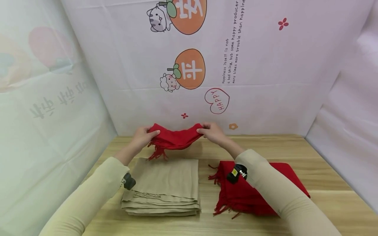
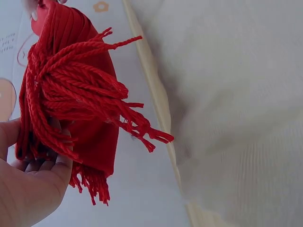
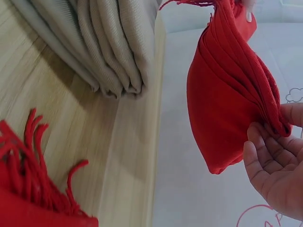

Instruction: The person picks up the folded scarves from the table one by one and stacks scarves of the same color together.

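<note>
A folded red scarf (image 1: 176, 137) with braided fringe hangs between both hands at the far side of the table, sagging in the middle. My left hand (image 1: 143, 137) pinches its left end, thumb on top and fingers beneath, beside the fringe (image 2: 80, 94). At the other end my right hand (image 1: 213, 131) pinches the folded layers, which show in the right wrist view (image 3: 232, 90). Just nearer than the held scarf lies a folded beige cloth stack (image 1: 165, 183) on the table.
A second folded red fringed scarf (image 1: 251, 193) lies on the wooden table (image 1: 330, 196) at the right, partly under the right forearm. White printed sheeting (image 1: 260, 98) stands as walls behind and at both sides.
</note>
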Motion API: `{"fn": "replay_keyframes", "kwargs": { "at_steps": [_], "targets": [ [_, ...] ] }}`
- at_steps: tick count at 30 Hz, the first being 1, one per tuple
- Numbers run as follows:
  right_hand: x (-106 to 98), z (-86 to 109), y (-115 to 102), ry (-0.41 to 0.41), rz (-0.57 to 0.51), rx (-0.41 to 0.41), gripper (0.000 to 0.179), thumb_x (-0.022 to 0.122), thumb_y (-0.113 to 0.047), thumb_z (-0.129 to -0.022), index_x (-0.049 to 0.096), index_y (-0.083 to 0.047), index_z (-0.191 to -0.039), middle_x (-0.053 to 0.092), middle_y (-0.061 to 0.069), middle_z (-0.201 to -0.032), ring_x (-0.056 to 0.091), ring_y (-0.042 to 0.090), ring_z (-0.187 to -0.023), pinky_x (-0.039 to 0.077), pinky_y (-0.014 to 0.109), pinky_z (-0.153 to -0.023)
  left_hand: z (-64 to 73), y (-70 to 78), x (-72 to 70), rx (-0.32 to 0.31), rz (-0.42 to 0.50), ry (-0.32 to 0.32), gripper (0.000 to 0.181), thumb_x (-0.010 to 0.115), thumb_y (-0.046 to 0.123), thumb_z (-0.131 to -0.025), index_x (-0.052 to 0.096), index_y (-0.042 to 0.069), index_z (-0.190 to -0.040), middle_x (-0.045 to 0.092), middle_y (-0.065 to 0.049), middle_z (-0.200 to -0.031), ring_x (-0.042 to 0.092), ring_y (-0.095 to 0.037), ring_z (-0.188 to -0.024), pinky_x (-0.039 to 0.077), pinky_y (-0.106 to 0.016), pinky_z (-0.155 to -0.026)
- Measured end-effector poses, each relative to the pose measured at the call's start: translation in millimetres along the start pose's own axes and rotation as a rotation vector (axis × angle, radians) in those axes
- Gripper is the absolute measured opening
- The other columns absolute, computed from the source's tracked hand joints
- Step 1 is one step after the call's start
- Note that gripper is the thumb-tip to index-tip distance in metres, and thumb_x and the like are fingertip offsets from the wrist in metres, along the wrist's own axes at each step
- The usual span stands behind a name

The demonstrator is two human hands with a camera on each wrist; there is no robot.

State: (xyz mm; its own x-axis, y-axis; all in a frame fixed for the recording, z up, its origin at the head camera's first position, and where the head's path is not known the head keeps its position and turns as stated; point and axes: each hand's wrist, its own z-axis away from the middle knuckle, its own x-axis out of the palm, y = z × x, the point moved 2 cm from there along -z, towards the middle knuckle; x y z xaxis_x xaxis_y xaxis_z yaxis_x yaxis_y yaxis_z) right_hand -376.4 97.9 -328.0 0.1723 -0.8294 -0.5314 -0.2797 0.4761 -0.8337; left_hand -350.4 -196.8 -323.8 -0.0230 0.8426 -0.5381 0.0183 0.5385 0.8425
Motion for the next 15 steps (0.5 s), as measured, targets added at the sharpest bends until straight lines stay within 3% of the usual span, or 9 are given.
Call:
{"fn": "replay_keyframes", "kwargs": {
  "at_steps": [6, 15],
  "targets": [
    [-16, 12.6, 3, 0.010, 0.015, -0.003, 0.022, 0.059, -0.023, -0.096, 0.066, -0.004, -0.104, 0.065, 0.007, -0.094, 0.059, 0.024, -0.084, 0.049, 0.035, -0.076, 5.5, 11.3, 12.5, 0.048, 0.023, 0.013, 0.042, 0.062, 0.023, -0.097, 0.058, -0.003, -0.130, 0.068, -0.018, -0.108, 0.062, -0.023, -0.094, 0.050, -0.035, -0.085],
    [-41, 31.5, 12, 0.016, 0.028, -0.021, 0.028, 0.060, -0.027, -0.096, 0.065, -0.004, -0.110, 0.067, 0.007, -0.098, 0.061, 0.023, -0.088, 0.050, 0.041, -0.081, 15.5, 26.0, 34.4, 0.041, 0.064, 0.000, 0.036, 0.063, 0.022, -0.096, 0.062, -0.001, -0.124, 0.069, -0.014, -0.101, 0.058, -0.020, -0.083, 0.051, -0.028, -0.075]
  ]
}}
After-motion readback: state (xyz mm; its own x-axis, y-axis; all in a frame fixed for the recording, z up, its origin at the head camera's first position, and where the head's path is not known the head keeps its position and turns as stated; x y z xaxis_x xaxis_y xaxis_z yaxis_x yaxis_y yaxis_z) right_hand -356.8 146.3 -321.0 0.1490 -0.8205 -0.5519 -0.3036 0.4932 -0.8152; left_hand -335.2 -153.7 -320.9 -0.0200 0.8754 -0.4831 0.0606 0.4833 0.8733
